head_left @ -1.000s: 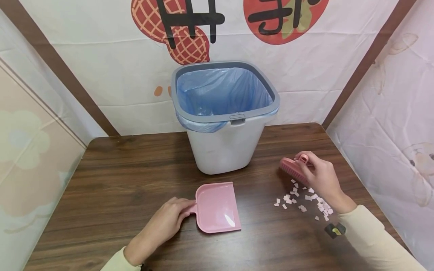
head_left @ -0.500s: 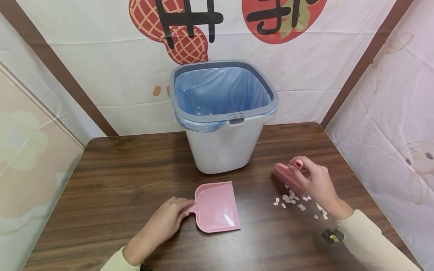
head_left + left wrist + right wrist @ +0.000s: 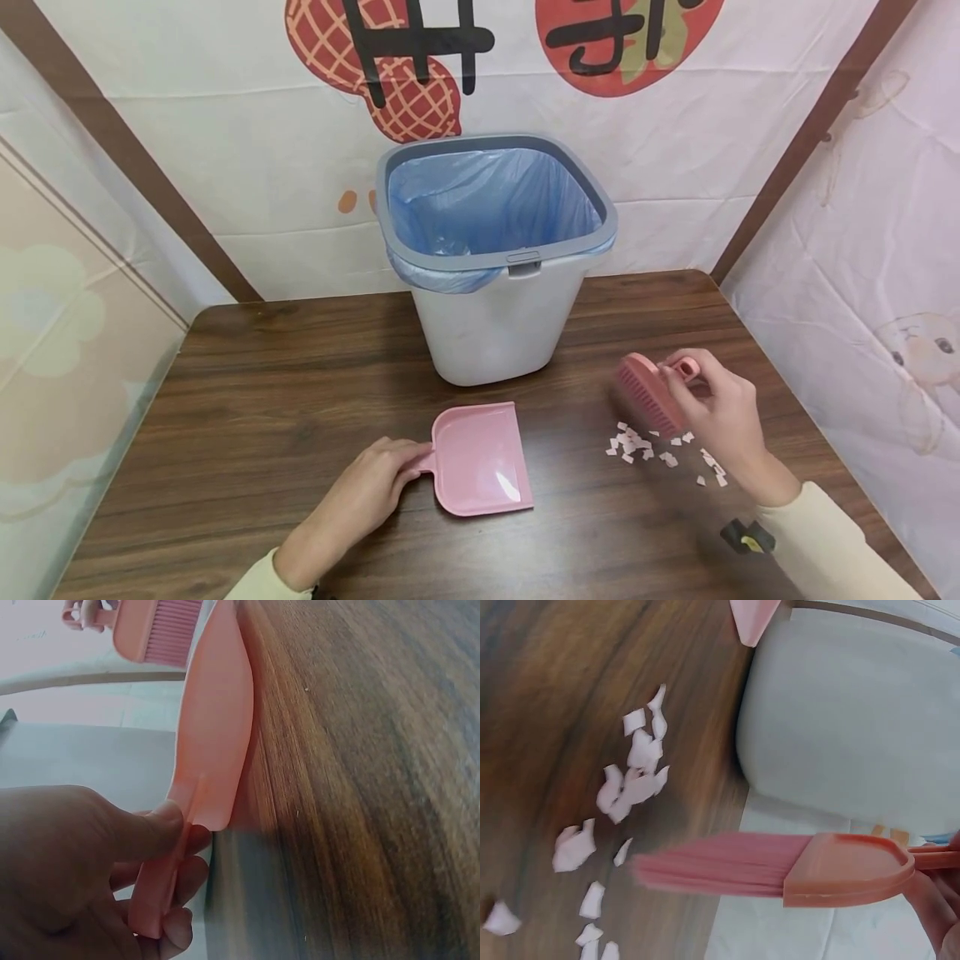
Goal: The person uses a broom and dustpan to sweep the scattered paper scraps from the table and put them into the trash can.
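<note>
Compared with half a second ago, the right hand (image 3: 727, 410), gripping the pink brush (image 3: 647, 393) by its handle, sits slightly farther right, its bristles (image 3: 712, 864) blurred, while the left hand (image 3: 375, 483) keeps the smooth plastic dustpan (image 3: 478, 460) in place on the wood-grain table (image 3: 300, 392), thumb and curled fingers around the handle. Small, angular pale scraps (image 3: 639, 750) lie clustered between dustpan and brush, others straggling toward the right sleeve (image 3: 828, 537).

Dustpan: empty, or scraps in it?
Empty. In the head view, the dustpan shows only bare pink and glare; the visible scraps lie on the table, apart from it.
</note>
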Available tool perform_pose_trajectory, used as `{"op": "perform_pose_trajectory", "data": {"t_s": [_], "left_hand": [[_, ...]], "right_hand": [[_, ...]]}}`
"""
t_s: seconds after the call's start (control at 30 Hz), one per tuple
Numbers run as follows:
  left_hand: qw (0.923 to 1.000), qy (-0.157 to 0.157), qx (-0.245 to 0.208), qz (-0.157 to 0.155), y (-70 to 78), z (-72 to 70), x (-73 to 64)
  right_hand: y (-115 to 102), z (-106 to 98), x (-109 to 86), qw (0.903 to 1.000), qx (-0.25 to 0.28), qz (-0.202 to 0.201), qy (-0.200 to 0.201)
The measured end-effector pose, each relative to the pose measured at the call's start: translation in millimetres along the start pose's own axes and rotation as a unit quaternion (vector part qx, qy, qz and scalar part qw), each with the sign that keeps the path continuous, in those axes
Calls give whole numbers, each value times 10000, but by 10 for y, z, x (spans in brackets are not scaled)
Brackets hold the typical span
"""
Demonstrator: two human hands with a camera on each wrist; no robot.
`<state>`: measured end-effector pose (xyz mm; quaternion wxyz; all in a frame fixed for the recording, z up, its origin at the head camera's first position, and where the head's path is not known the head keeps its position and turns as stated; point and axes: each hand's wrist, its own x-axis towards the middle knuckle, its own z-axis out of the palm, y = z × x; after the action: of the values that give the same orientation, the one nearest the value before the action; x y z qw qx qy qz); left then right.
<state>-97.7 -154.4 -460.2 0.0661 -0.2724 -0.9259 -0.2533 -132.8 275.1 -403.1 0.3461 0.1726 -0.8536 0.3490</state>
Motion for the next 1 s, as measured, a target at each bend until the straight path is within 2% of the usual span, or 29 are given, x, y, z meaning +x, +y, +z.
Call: {"op": "perform_pose_trajectory", "data": {"t_s": [0.13, 0.23, 0.47, 0.67, 0.83, 1.0], "left_hand": [[10000, 18, 45, -39, 12, -11, -15], [9999, 32, 74, -90, 16, -21, -21], [10000, 87, 12, 46, 5, 1, 5], [10000, 41, 61, 15, 14, -4, 5], [10000, -2, 67, -15, 26, -14, 2], [9999, -41, 95, -35, 25, -11, 8]], "right_hand": [[5, -76, -100, 9994, -333, -8, 85], [3, -102, -155, 9980, -626, 24, 6], [16, -45, -254, 9944, -1044, -131, -108], [-82, 30, -269, 9944, -1037, 26, -206], [-174, 111, -290, 9964, -767, 326, -178], [-254, 191, -280, 9976, -504, 443, -148]]}}
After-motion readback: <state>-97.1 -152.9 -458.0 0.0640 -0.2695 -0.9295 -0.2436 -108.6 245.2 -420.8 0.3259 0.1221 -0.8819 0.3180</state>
